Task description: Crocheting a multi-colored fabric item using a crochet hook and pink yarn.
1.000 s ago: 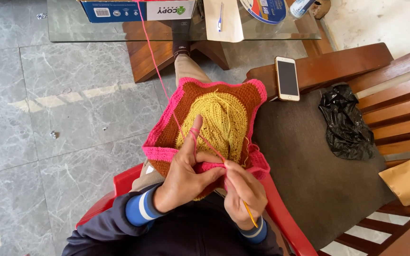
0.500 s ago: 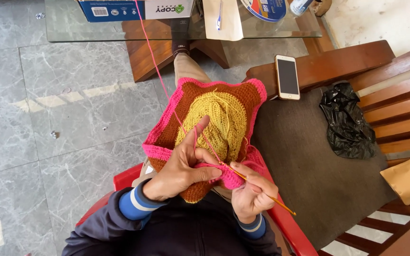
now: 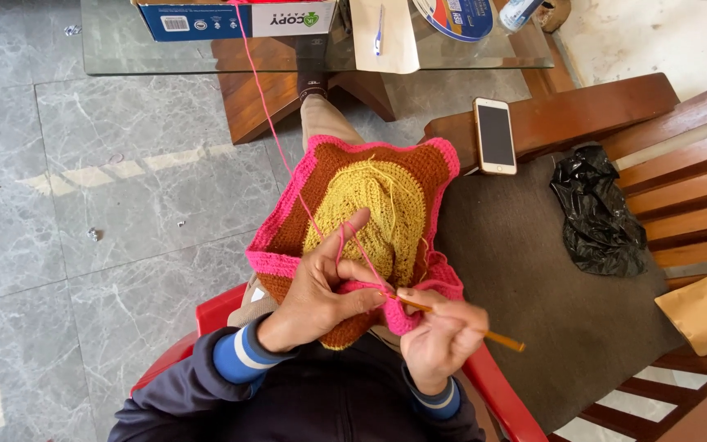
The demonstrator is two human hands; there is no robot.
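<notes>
A crocheted square (image 3: 370, 205) with a yellow middle, brown ring and pink border lies over my lap. My left hand (image 3: 321, 286) grips its near pink edge, and the pink yarn (image 3: 272, 123) loops over my raised forefinger. My right hand (image 3: 439, 336) holds an orange crochet hook (image 3: 460, 321), whose tip sits in the pink edge next to my left thumb. The yarn strand runs up from the work to the glass table.
A glass-topped table (image 3: 124, 49) at the top carries a blue and white box (image 3: 231, 16), papers and a pen. A phone (image 3: 494, 135) rests on a wooden armrest (image 3: 583, 115). A black plastic bag (image 3: 599, 213) lies on the grey seat cushion (image 3: 533, 278). I sit on a red chair (image 3: 493, 393).
My right hand has shifted rightward and turned the hook from upright to lying across, its handle pointing right. My left hand stays on the pink edge with the forefinger raised.
</notes>
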